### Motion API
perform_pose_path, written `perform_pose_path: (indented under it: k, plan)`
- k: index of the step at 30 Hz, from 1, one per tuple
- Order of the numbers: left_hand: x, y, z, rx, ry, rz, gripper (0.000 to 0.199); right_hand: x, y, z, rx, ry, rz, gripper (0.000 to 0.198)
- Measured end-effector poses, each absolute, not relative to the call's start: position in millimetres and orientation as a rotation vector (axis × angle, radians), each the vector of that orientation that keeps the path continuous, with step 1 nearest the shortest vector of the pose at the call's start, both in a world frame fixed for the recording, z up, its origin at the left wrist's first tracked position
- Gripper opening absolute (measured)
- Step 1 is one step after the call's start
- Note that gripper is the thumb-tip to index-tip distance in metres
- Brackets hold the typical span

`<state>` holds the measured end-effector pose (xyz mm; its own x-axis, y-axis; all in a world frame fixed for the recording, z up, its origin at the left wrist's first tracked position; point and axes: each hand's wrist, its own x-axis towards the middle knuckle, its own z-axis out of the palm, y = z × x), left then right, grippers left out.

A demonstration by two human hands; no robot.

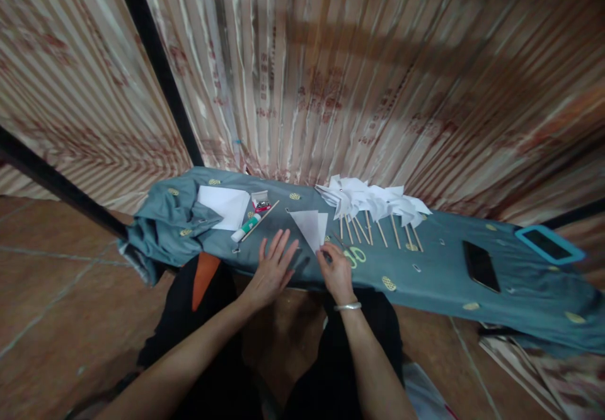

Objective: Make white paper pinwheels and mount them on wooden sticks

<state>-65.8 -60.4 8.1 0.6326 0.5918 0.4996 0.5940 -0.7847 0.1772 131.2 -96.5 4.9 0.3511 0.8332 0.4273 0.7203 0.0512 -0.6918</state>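
A partly folded sheet of white paper (308, 226) lies in front of me on the cloth, with a triangular flap over a lighter layer. My right hand (336, 270), wearing a silver bangle, pinches the paper's near corner between thumb and fingers. To the left, my left hand (273, 267) rests with its fingers spread, apart from the paper. Just beyond it are a green and white glue stick (246, 227) and a thin wooden stick (261, 219). Several white paper pinwheels (373, 199) on wooden sticks lie in a row behind my right hand.
A stack of white paper (225, 205) sits at the left beside a small open red and white box (260, 201). A dark phone (480, 266) and a blue-framed device (549, 244) lie at the right. A pleated curtain (302, 79) hangs behind the cloth-covered bench (439, 281).
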Motion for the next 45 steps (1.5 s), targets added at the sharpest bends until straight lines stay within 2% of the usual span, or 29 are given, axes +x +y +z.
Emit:
perform_pose_path:
  k: [8, 14, 18, 21, 26, 31, 36, 45]
  plan:
    - [-43, -40, 15, -2.844, -0.869, -0.758, 0.061, 113, -108, 2, -1.63, -1.621, 0.215, 0.029]
    - [-52, -24, 8, -2.856, -0.891, -0.803, 0.031, 115, -108, 0, -1.579, -1.554, 0.342, 0.033]
    - [-54, -15, 1, -2.875, -0.891, -0.871, 0.018, 116, -108, -2, -1.554, -1.551, 0.352, 0.034]
    - [-54, -12, -3, -2.903, -0.892, -0.931, 0.019, 119, -110, -3, -1.601, -1.639, 0.265, 0.039]
    - [-61, -22, -7, -2.97, -0.769, -0.941, 0.021, 128, -113, 5, -1.815, -1.857, -0.124, 0.052]
    - [-71, -38, -9, -3.029, -0.704, -0.947, 0.018, 130, -113, 13, -1.826, -2.001, -0.322, 0.049]
    - [-86, -47, -10, -3.103, -0.745, -0.853, 0.022, 135, -116, 5, -1.74, -2.09, -0.263, 0.035]
    - [-95, -42, -11, -3.159, -0.931, -0.669, 0.03, 145, -127, -2, -1.735, -2.026, 0.071, 0.042]
